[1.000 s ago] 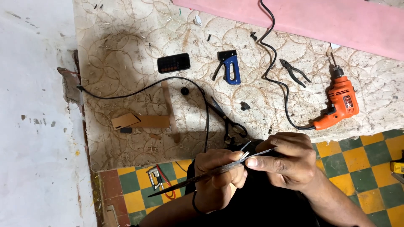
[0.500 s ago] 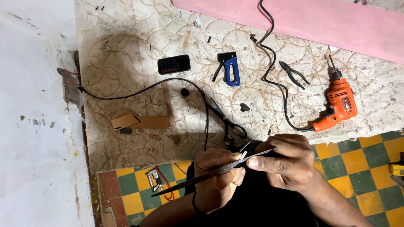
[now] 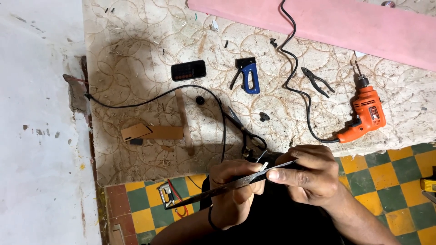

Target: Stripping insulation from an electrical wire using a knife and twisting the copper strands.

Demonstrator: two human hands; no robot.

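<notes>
My left hand [image 3: 234,190] and my right hand [image 3: 309,174] are close together over my lap, at the near edge of a patterned worktop [image 3: 150,36]. A long thin metal blade [image 3: 204,194] runs between them, slanting down to the left. My right thumb and fingers pinch its upper right end. My left hand is closed around its middle, and a small pale piece [image 3: 263,165] shows at my left fingertips against the blade. What that piece is cannot be told.
On the worktop lie an orange power drill [image 3: 367,113] with black cord [image 3: 290,68], dark pliers [image 3: 315,81], a blue stapler [image 3: 249,75], scissors [image 3: 245,129], a black remote-like box [image 3: 188,70], cardboard scraps [image 3: 152,132] and a pink board [image 3: 345,25]. Checkered floor tiles [image 3: 386,177] lie below.
Both hands keep their hold on the blade; they and the blade have barely shifted. The view has drifted slightly.
</notes>
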